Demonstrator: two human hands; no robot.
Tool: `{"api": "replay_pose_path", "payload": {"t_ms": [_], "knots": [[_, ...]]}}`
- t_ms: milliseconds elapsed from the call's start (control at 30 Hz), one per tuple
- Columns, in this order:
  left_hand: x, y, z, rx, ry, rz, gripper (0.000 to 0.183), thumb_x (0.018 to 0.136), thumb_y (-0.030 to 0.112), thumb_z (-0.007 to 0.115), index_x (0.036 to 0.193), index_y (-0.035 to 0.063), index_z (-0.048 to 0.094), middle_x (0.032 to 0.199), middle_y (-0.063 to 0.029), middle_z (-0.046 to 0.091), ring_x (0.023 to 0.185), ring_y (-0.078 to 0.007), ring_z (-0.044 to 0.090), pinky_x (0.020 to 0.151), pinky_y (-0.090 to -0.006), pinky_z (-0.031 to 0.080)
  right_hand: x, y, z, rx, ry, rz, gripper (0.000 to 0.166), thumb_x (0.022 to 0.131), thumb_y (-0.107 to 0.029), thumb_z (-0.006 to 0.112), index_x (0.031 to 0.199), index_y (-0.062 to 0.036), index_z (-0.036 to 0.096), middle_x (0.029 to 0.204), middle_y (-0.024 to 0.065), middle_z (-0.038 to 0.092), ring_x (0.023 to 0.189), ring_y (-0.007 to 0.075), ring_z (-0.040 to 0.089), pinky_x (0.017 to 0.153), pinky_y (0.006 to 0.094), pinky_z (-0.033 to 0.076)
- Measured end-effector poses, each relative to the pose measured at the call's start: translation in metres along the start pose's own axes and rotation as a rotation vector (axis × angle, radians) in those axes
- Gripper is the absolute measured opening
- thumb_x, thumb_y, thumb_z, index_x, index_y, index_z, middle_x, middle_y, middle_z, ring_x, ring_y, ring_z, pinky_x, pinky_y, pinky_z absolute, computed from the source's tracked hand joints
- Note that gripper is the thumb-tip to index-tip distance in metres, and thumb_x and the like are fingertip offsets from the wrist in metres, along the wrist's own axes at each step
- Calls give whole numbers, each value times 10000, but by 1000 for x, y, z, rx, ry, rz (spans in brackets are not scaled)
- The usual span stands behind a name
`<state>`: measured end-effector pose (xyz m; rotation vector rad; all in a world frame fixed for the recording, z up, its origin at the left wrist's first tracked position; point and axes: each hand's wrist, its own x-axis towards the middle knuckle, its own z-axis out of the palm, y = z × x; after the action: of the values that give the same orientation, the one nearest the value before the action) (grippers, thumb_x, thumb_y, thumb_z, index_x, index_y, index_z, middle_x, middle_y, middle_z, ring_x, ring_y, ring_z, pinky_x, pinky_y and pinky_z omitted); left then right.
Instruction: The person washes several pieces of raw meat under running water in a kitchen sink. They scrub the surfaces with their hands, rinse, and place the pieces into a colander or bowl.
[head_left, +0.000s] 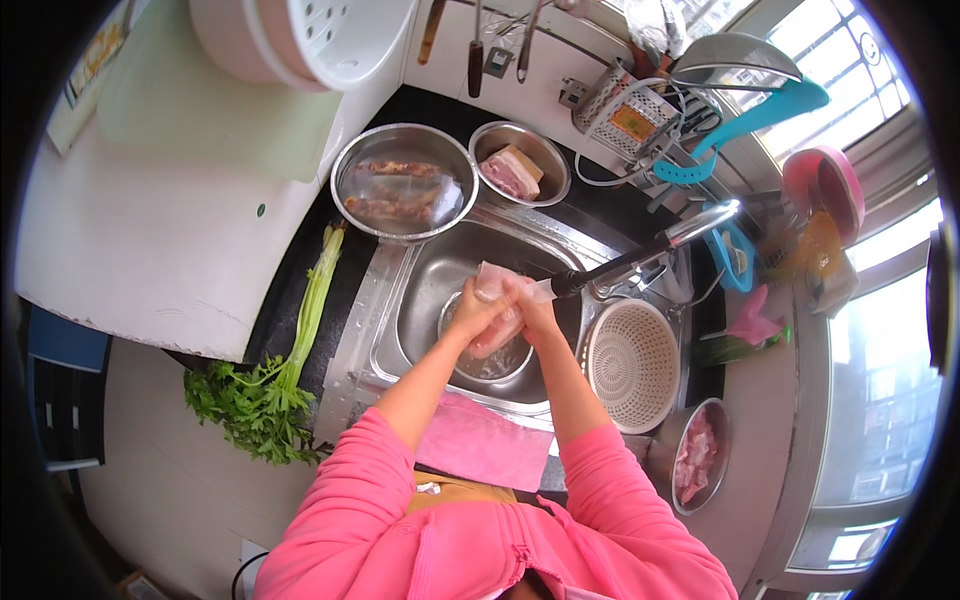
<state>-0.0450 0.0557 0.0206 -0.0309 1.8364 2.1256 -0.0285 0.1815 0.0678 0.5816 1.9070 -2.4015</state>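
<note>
Over the steel sink (420, 300), my left hand (474, 309) and my right hand (534, 309) together grip a piece of pale pink raw meat (496, 339). Its upper end sticks out above my fingers, and its lower end hangs below them. Water from the black faucet spout (568, 283) runs onto my right hand and the meat. Beneath them a round metal bowl (491, 379) stands in the sink with water in it. My hands cover part of this bowl and the middle of the meat.
Behind the sink stand a steel bowl (346, 214) of water with dark meat strips and a smaller bowl (561, 184) with a pork slab. Celery (311, 322) lies left. A colander (634, 367) and a pot of raw meat (697, 457) stand right. A pink cloth (487, 442) lies in front.
</note>
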Motion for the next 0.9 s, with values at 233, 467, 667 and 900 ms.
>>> {"api": "replay_pose_path", "payload": {"t_ms": [233, 467, 667, 900], "knots": [[35, -19, 2, -124, 455, -208, 433, 880, 394, 474, 948, -16, 595, 920, -213, 633, 871, -340, 608, 767, -397, 452, -23, 21, 35, -107, 380, -268, 507, 819, -263, 658, 1186, 4, 432, 1089, 119, 527, 947, 158, 526, 805, 289, 441], [-4, -5, 47, 252, 323, 290, 381, 896, 207, 413, 1237, 40, 431, 1249, -226, 460, 1147, -373, 444, 923, -464, 372, 18, 47, -11, 348, 160, 148, 387, 832, -233, 637, 1141, -40, 506, 985, 79, 603, 865, 214, 589, 748, 317, 487], [-18, -6, 55, 824, 256, 452, 465, 913, 333, 391, 1316, 102, 411, 1375, -82, 375, 1258, -346, 331, 1015, -463, 285, -3, 34, -21, 473, 5, 245, 463, 898, -304, 530, 1297, -110, 395, 1250, 106, 489, 1139, 277, 483, 923, 403, 432], [22, 0, 5, 284, 105, 69, 325, 889, 350, 475, 1055, 89, 576, 1100, -130, 575, 1024, -348, 519, 871, -398, 425, -47, 5, 7, 187, 0, 84, 415, 906, -134, 503, 1288, -75, 354, 1201, 112, 500, 1070, 252, 532, 892, 422, 470]]}}
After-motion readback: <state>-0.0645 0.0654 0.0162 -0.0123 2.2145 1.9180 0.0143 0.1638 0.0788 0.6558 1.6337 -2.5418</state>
